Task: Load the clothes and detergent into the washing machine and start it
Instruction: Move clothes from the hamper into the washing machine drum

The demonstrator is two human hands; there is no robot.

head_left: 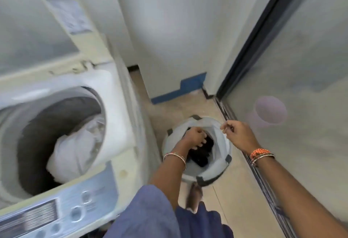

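Left hand (195,137) grips dark clothes (202,155) inside laundry basket (224,143); right hand (238,134) beside it apparently pinches the liner's rim.

Hands (195,137) lowered — fingers curled

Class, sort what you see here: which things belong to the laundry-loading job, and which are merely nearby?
Part of the job:
washing machine, lid open
white laundry in its drum
laundry basket on the floor
dark clothes inside the basket
left hand reaching into the basket
right hand pinching the basket's edge

Merely nearby:
sliding door
blue skirting
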